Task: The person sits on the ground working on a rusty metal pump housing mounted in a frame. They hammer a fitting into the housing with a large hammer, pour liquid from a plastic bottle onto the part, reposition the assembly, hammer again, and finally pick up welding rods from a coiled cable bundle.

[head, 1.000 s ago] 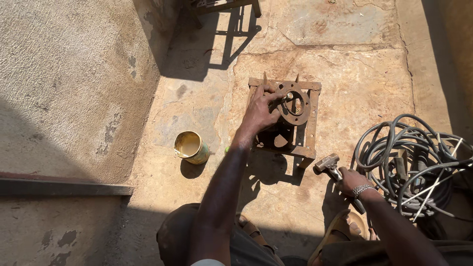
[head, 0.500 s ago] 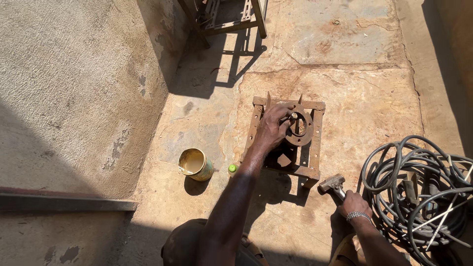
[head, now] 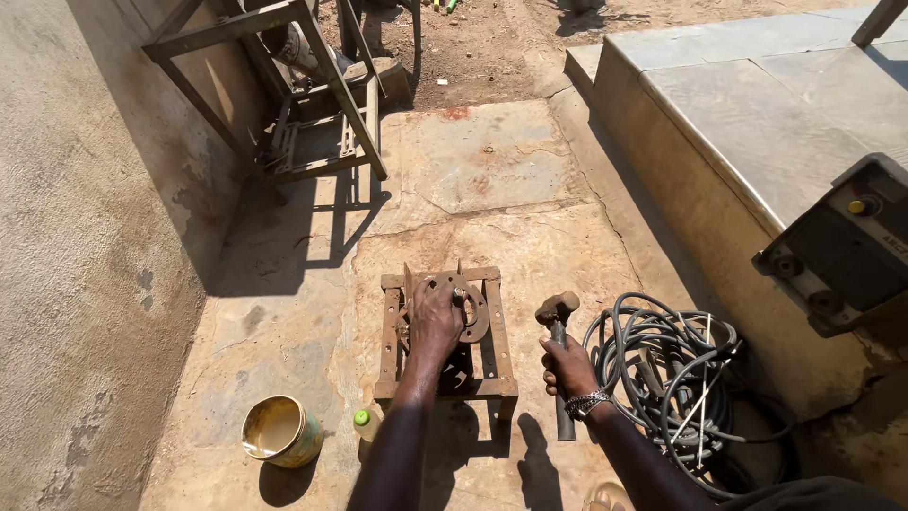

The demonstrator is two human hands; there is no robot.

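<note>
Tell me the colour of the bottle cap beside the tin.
Bright green cap, clearest in the head view.

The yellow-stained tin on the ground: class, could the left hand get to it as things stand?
Probably yes. The left hand rests on the rusty metal stand; the tin sits lower left of it, with only a small green-capped bottle beside the path.

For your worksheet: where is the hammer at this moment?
In the head view, the hammer stands upright in the right hand, between the rusty metal frame and the coiled cables.
</note>
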